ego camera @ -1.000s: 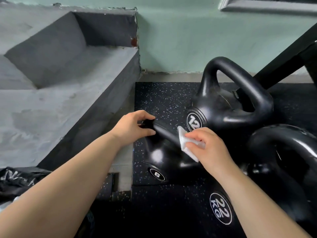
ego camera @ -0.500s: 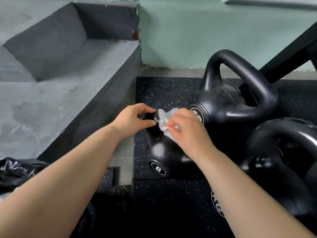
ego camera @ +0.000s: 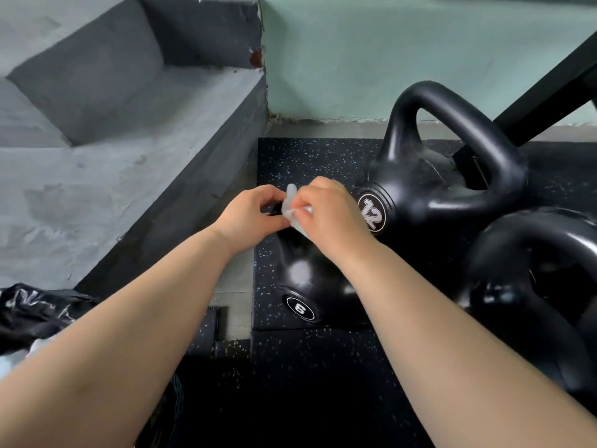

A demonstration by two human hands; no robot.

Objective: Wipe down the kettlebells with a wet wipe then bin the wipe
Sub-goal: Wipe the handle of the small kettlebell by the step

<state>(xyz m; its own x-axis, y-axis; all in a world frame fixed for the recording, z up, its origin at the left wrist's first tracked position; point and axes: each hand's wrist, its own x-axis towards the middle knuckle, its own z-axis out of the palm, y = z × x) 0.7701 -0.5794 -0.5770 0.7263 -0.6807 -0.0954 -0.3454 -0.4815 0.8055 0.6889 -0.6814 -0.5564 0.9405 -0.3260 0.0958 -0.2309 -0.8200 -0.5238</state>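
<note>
Here the right hand [ego camera: 326,216] pinches the wet wipe [ego camera: 291,202] onto the handle of the 6 kettlebell [ego camera: 303,282], near-left of the 12 kettlebell [ego camera: 420,195]; the left hand [ego camera: 248,218] curls round that handle, seemingly steadying it.

Crumpled white wipe [ego camera: 291,202] over black 6-marked kettlebell [ego camera: 302,281].

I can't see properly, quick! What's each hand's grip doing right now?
Left grip: curled round the handle of the small black kettlebell marked 6.
Right grip: pinching the crumpled white wet wipe.
</note>
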